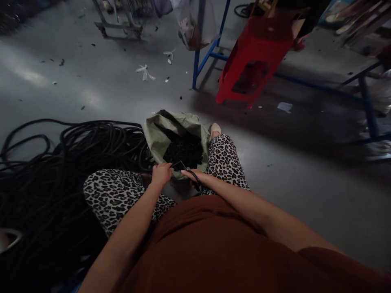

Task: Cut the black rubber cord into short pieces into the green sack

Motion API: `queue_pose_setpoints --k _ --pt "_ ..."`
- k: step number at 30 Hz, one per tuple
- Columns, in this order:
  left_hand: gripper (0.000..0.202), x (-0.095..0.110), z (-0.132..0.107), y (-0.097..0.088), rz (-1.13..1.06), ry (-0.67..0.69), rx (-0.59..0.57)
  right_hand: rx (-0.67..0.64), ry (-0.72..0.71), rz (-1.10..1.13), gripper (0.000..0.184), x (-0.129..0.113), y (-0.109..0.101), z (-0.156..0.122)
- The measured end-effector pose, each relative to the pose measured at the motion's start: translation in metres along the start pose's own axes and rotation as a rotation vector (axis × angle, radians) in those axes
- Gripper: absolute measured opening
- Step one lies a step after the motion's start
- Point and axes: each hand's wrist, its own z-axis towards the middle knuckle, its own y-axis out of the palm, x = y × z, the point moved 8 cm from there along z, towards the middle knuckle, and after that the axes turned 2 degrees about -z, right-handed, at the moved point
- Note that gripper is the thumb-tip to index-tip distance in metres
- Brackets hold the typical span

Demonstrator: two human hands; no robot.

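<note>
Just over the near rim of an olive woven sack point(155, 136), my right hand point(194, 177) grips black-handled scissors point(198, 181), their blades pointing up and left. My left hand point(161, 173) is closed beside them, pinching a dark end that looks like black rubber tubing point(174, 165). The blades are close to that end; whether they touch it I cannot tell. Many small black pieces point(185, 151) lie inside the sack, which stands open between my legs.
A large tangle of black tubing point(100, 142) covers the floor to the left. Ahead stand a red plastic stool point(256, 53) and a blue metal frame point(196, 65). A wheeled cart point(119, 28) is at the back left. White scraps point(145, 72) litter the grey floor.
</note>
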Motion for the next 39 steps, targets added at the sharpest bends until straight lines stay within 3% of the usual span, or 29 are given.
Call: queue_pose_setpoints --k 14,25,39 --pt "0.034 0.017 -0.004 0.004 -0.006 0.074 -0.037 0.036 -0.019 0.06 0.063 -0.001 -0.002 -0.004" --pt "0.035 0.018 -0.003 0.009 -0.019 0.108 -0.064 0.031 -0.022 -0.035 0.068 -0.002 -0.003 0.002" --pt "0.035 0.009 0.0 0.015 -0.075 0.089 -0.062 0.153 -0.106 -0.062 0.053 -0.004 -0.011 0.006"
